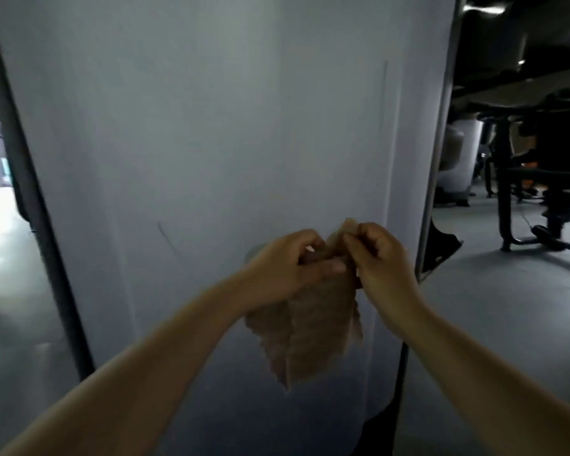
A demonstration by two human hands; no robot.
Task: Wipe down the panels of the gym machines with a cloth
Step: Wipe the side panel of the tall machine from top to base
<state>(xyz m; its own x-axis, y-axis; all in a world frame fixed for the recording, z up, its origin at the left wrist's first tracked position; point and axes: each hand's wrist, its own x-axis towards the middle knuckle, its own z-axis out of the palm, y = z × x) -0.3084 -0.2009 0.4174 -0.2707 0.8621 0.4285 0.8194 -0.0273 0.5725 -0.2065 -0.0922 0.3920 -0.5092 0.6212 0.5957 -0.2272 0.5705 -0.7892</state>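
Observation:
A tall pale grey machine panel (211, 143) fills most of the view in front of me. A tan cloth (313, 334) with zigzag edges hangs in front of its lower middle, held at its top by both hands. My left hand (287, 268) pinches the cloth's upper edge between thumb and curled fingers. My right hand (380, 255) pinches the cloth's top right corner, which sticks up above the fingers. The two hands are close together, almost touching. The cloth droops to a point below them.
A dark frame post (43, 225) runs down the panel's left side and a grey edge strip (438, 143) down its right. Black gym machines (540, 179) stand on the grey floor (494, 307) at the right. Bright light comes in at the far left.

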